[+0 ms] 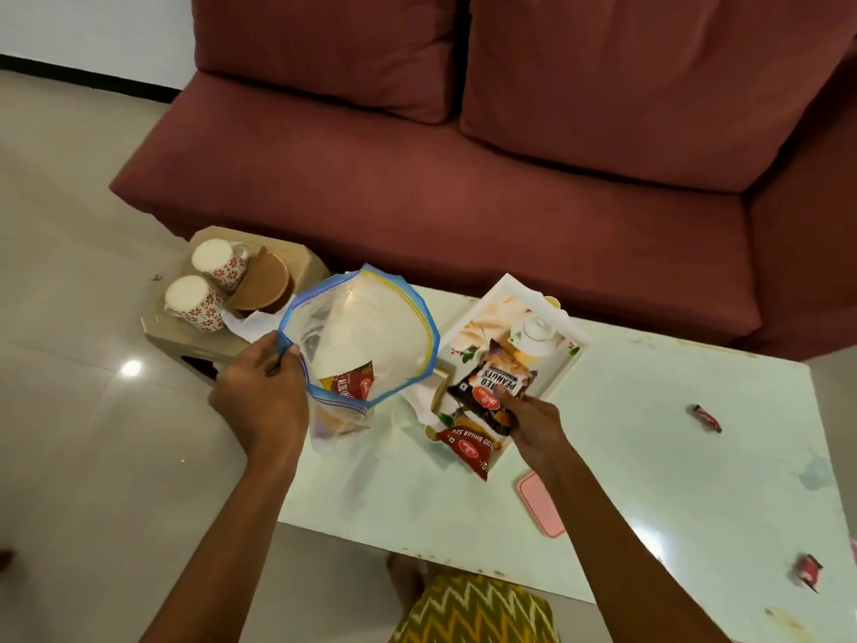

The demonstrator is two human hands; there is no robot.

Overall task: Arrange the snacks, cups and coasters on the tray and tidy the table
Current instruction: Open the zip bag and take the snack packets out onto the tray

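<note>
Snack packets are what I see first from the head camera: a dark peanuts packet (498,382) with a red logo, pinched at its lower corner by my right hand (528,422) over the white floral tray (510,290), and a red sev packet (468,445) lying at the tray's near end. My left hand (262,396) grips the blue rim of a clear zip bag (366,327) holding one red packet (350,381). Two red-flowered cups (218,261) stand on a side stool (185,338), beside wooden coasters (266,283).
</note>
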